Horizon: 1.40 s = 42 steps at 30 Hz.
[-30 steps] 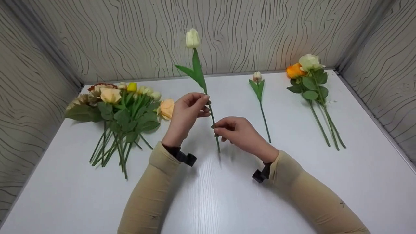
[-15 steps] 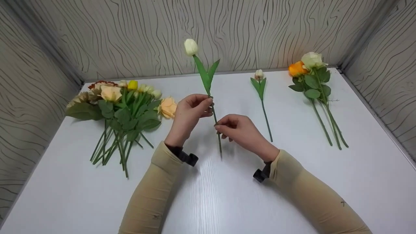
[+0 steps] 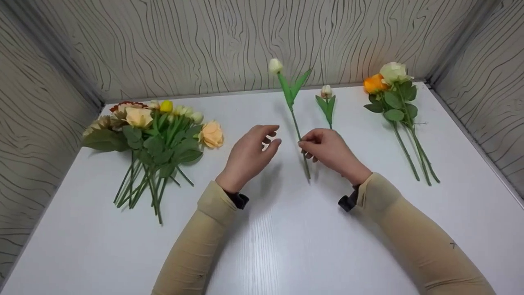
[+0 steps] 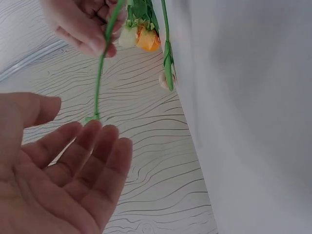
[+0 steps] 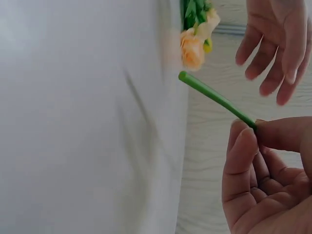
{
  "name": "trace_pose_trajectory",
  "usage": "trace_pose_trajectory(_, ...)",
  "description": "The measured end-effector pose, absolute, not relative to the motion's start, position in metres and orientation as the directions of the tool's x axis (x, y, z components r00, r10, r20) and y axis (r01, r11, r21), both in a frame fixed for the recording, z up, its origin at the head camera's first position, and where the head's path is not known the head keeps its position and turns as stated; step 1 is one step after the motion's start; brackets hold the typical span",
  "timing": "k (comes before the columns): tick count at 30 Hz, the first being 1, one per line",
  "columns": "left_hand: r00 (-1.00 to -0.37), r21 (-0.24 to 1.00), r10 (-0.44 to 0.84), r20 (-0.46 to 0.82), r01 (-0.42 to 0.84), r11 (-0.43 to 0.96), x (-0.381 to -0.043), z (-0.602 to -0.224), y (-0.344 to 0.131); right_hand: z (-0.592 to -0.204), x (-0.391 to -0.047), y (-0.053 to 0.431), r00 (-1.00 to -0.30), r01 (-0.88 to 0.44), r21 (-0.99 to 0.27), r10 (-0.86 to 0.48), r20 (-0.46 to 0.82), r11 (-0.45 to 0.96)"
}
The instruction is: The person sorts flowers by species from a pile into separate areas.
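A white tulip [image 3: 275, 66] with two green leaves leans slightly left, its stem [image 5: 209, 92] pinched between thumb and fingertips of my right hand [image 3: 329, 151]. The stem's lower end sticks out below those fingers, over the white table. To the left, my left hand [image 3: 251, 157] is apart from the stem, fingers spread loosely and holding nothing, as the left wrist view also shows. Just behind my right hand lies a pale pink tulip [image 3: 326, 92], its lower stem hidden by that hand.
On the left of the white table [image 3: 82, 246] lies a pile of mixed flowers [image 3: 155, 139], with a peach rose [image 3: 212, 134] at its right side. An orange flower [image 3: 374, 84] and a white rose [image 3: 394, 73] lie at the back right. Patterned walls [image 3: 229, 37] enclose the table.
My left hand has let go of the white tulip's stem. My right hand has carried the tulip to the right, close to the pale pink tulip.
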<state>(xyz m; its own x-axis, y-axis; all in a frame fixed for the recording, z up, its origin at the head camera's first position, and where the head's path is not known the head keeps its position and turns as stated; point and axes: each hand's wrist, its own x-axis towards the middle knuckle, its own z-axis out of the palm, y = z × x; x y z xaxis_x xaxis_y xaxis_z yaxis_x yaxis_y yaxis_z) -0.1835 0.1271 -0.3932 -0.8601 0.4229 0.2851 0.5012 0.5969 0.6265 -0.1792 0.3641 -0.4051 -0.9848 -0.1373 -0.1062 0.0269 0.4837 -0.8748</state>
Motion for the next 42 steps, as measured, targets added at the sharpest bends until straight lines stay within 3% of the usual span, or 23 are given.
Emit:
trace_pose_trajectory(6,-0.797,0.514,0.571,0.195,0.579,0.633,-0.178,-0.395,0.133,-0.409,-0.201,0.407,-0.956,0.220,-0.784,-0.030,-0.290,0.581)
trace_pose_trajectory(13,-0.760,0.463,0.635,0.140,0.617,0.636,-0.177,-0.399,0.135,-0.419,-0.204,0.423,-0.936,0.287,-0.771,-0.003,-0.351,0.569)
trace_pose_trajectory(31,-0.755,0.473,0.644,0.121,0.614,0.632,-0.178,-0.404,0.138,-0.415,-0.196,0.432,-0.955,0.258,-0.752,0.044,-0.292,0.606)
trace_pose_trajectory(42,-0.798,0.469,0.585,0.143,0.575,0.670,-0.185,-0.404,0.120,-0.415,-0.191,0.431,-0.991,0.123,-0.721,0.048,-0.124,0.682)
